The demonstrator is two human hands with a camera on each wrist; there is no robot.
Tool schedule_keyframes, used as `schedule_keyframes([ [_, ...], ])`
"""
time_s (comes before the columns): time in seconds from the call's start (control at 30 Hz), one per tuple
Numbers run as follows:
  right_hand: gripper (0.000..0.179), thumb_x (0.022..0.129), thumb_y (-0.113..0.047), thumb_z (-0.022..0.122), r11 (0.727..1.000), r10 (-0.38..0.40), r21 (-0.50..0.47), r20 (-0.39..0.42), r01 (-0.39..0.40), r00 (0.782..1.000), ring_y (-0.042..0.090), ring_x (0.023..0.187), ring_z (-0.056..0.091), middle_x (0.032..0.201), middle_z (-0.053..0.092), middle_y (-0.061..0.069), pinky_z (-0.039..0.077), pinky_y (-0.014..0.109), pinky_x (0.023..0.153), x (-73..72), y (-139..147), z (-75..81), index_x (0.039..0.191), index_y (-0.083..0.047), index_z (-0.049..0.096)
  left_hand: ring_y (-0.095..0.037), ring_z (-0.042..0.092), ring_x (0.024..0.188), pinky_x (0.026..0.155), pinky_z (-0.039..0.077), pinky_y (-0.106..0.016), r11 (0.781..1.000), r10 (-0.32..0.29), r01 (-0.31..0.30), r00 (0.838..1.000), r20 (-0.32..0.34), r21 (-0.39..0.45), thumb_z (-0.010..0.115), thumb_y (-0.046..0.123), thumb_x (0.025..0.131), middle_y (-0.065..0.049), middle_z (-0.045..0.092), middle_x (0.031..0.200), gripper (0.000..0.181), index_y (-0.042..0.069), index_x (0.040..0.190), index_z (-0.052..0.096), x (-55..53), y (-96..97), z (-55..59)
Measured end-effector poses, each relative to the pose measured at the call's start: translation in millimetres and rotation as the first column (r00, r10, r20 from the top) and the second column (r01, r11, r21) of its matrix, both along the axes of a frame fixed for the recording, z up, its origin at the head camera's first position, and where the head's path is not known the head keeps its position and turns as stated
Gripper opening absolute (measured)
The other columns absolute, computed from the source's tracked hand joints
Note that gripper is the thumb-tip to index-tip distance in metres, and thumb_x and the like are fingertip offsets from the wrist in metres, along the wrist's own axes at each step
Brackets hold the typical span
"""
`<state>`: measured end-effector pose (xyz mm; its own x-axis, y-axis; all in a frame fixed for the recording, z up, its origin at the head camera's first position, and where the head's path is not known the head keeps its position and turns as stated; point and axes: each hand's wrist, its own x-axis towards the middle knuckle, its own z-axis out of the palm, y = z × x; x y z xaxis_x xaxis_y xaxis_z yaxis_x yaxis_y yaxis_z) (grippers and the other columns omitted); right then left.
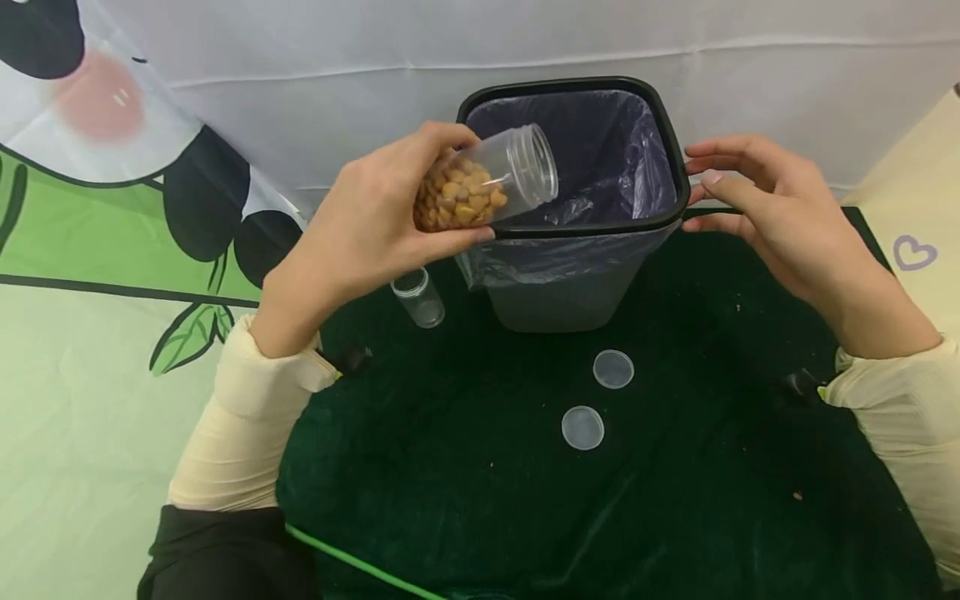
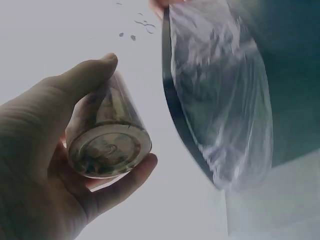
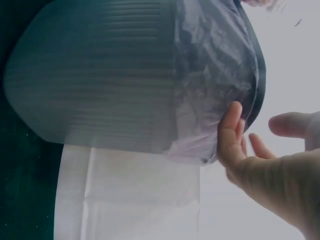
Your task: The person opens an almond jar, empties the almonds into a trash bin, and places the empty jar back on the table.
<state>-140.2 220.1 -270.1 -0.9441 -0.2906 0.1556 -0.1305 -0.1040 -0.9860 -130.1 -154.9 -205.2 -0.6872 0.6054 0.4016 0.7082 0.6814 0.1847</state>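
Note:
My left hand (image 1: 375, 212) grips a clear plastic jar (image 1: 498, 179) part filled with small yellow-brown pieces (image 1: 461, 196). The jar has no lid and tilts, its mouth pointing right over the opening of a trash can (image 1: 555, 304). In the left wrist view the base of the jar (image 2: 110, 150) faces the camera, with thumb and fingers around its side. A thin plastic bag (image 1: 637, 167) lines the can and folds over its black rim (image 1: 585, 229). At the can's right side is my right hand (image 1: 780, 200), fingers loosely bent, fingertips right by the rim and the bag.
A second clear jar (image 1: 420, 297) stands left of the can on the dark green cloth (image 1: 465, 483). Two round clear lids (image 1: 613, 369) lie in front of the can. Behind it hangs a white sheet (image 1: 322, 50), and a printed panel (image 1: 90, 417) covers the left.

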Motion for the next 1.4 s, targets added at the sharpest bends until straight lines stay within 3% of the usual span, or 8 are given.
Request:
schedule_keyframes([
  [0.13, 0.046, 0.098, -0.01, 0.058, 0.999, -0.017, 0.045, 0.072, 0.014, 0.997, 0.021, 0.104, 0.057, 0.13, 0.048, 0.007, 0.059, 0.024, 0.075, -10.9, 0, 6.1, 0.142, -0.005, 0.045, -0.024, 0.063, 0.098, 0.087, 0.054, -0.044, 0.998, 0.024, -0.026, 0.999, -0.03, -0.053, 0.073, 0.047, 0.085, -0.013, 0.064, 0.118, 0.071, 0.014, 0.14, 0.044, -11.9, -5.3, 9.4],
  [0.27, 0.052, 0.096, -0.009, 0.062, 1.0, -0.01, 0.02, 0.143, 0.007, 0.99, 0.02, 0.099, 0.058, 0.126, 0.048, 0.007, 0.059, 0.026, 0.072, -20.0, 0, 7.2, 0.144, -0.007, 0.043, -0.026, 0.062, 0.101, 0.088, 0.054, -0.046, 0.994, 0.038, -0.043, 0.998, -0.052, -0.097, 0.072, 0.047, 0.085, -0.014, 0.062, 0.123, 0.071, 0.014, 0.141, 0.044, -21.1, -10.7, 14.4],
  [0.57, 0.055, 0.097, -0.001, 0.056, 0.986, 0.109, -0.153, 0.301, -0.065, 0.947, 0.02, 0.089, 0.064, 0.124, 0.051, 0.01, 0.058, 0.032, 0.071, -22.4, 9, 2.8, 0.149, -0.01, 0.038, -0.028, 0.057, 0.118, 0.1, 0.05, -0.046, 0.993, 0.065, -0.072, 0.994, -0.084, -0.09, 0.075, 0.043, 0.084, -0.011, 0.059, 0.133, 0.068, 0.018, 0.142, 0.047, -28.3, -2.5, 2.9],
  [0.87, 0.053, 0.098, 0.002, 0.052, 0.975, 0.14, -0.207, 0.305, -0.078, 0.942, 0.021, 0.087, 0.065, 0.117, 0.057, 0.01, 0.058, 0.033, 0.072, -16.8, 8, 2.4, 0.148, -0.01, 0.038, -0.026, 0.053, 0.117, 0.1, 0.049, -0.045, 0.995, 0.079, -0.087, 0.986, -0.145, -0.05, 0.075, 0.038, 0.085, -0.01, 0.059, 0.127, 0.064, 0.023, 0.142, 0.05, -26.9, 12.0, -4.8],
  [1.4, 0.052, 0.098, 0.004, 0.052, 0.973, 0.139, -0.221, 0.296, -0.074, 0.945, 0.021, 0.086, 0.066, 0.116, 0.059, 0.012, 0.058, 0.034, 0.07, -12.2, 5, 4.7, 0.146, -0.009, 0.039, -0.03, 0.052, 0.11, 0.097, 0.046, -0.046, 0.991, 0.069, -0.095, 0.966, -0.251, -0.094, 0.074, 0.031, 0.087, -0.012, 0.059, 0.126, 0.058, 0.024, 0.141, 0.053, -28.9, 16.9, -8.5],
])
